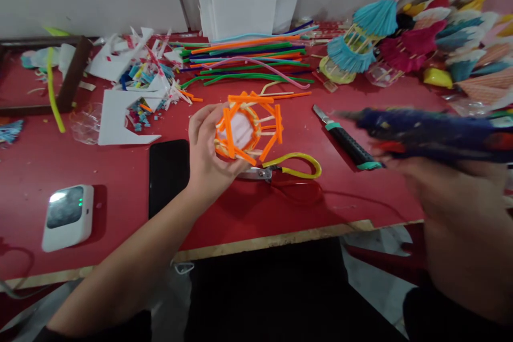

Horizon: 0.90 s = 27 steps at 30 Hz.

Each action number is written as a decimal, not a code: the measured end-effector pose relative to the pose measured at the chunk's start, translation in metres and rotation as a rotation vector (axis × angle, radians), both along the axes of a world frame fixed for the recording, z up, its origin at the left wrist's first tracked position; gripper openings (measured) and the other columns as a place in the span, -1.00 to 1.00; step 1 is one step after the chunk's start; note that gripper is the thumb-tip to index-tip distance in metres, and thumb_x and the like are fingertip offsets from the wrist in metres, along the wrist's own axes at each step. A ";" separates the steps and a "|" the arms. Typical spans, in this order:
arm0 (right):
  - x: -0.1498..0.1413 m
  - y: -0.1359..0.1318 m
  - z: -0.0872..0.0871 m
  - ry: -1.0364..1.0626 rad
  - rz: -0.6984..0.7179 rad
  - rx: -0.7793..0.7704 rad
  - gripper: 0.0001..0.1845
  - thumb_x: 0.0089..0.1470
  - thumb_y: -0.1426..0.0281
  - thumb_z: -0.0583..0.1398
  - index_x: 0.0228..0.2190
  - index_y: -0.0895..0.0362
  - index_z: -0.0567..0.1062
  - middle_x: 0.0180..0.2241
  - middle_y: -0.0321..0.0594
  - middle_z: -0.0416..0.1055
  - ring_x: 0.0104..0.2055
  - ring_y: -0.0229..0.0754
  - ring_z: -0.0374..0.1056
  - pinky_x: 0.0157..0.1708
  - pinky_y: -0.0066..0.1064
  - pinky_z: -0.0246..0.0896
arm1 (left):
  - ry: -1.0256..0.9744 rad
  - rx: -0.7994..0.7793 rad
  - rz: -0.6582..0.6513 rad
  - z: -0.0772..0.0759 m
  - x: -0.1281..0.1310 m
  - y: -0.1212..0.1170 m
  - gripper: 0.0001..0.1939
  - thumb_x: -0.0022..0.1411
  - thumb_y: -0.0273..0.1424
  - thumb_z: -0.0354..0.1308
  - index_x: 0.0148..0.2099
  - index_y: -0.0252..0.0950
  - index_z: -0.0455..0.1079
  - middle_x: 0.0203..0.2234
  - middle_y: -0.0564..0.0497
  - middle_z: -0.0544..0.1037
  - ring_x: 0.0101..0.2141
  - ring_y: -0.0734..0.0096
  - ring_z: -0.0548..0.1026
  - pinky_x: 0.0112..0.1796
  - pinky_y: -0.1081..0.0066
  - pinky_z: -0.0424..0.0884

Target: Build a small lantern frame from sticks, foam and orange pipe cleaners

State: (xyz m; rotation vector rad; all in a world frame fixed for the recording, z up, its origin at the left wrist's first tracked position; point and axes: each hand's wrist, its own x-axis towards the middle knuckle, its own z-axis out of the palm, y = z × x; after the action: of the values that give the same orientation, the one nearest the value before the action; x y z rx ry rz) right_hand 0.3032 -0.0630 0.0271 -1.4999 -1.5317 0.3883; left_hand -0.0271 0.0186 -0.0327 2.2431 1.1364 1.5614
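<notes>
My left hand (206,144) is closed around one side of a small lantern-like frame (278,125). Orange fuzzy sticks edge it, pale thin sticks join its two ends, and a whitish base shows inside. At the right, my right hand (449,181) grips a dark blue glue gun (425,131), blurred by motion, its nozzle pointing left. Scissors (298,165) with one yellow and one red handle lie on the table just below the frame. Between the frame and the glue gun lies a black and teal utility knife (348,144).
Coloured pipe cleaners (248,59) lie across the back of the red table (248,214). Foam scraps (120,117) are at left, near a black phone (168,176) and a white device (68,219). Blue-roofed paper lanterns (352,48) stand back right. White boards (240,5) lean on the wall.
</notes>
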 end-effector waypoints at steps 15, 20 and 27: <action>-0.061 0.018 0.021 -0.131 0.569 0.060 -0.84 -0.04 0.54 0.26 -0.43 0.05 0.42 -0.63 -0.44 0.30 -0.67 -0.33 0.20 -0.71 -0.49 0.09 | 0.087 -0.050 0.004 -0.001 0.001 -0.004 -0.06 0.01 0.27 0.29 0.33 0.00 0.19 0.16 -0.14 0.36 0.17 -0.08 0.42 0.17 -0.06 0.44; -0.061 0.018 0.022 -0.128 0.570 0.029 -0.88 -0.03 0.50 0.26 -0.41 0.06 0.45 -0.59 -0.39 0.36 -0.62 -0.29 0.27 -0.66 -0.45 0.14 | 0.085 -0.078 0.031 -0.002 0.001 -0.004 -0.04 -0.03 0.31 0.28 0.31 -0.02 0.22 0.15 -0.14 0.39 0.18 -0.11 0.42 0.18 -0.09 0.42; -0.064 0.020 0.025 -0.155 0.584 0.017 -0.87 0.03 0.45 0.23 -0.49 0.07 0.36 -0.58 -0.37 0.32 -0.60 -0.32 0.24 -0.63 -0.44 0.09 | 0.092 -0.066 -0.003 0.000 -0.002 -0.004 -0.05 0.00 0.29 0.28 0.32 -0.02 0.21 0.16 -0.14 0.38 0.18 -0.10 0.42 0.18 -0.08 0.42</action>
State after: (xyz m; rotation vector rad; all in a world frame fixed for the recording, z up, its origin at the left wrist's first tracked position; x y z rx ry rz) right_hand 0.2390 -0.0431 0.0523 -1.0634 -2.0859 0.6004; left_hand -0.0291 0.0148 -0.0325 2.2932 1.1892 1.4112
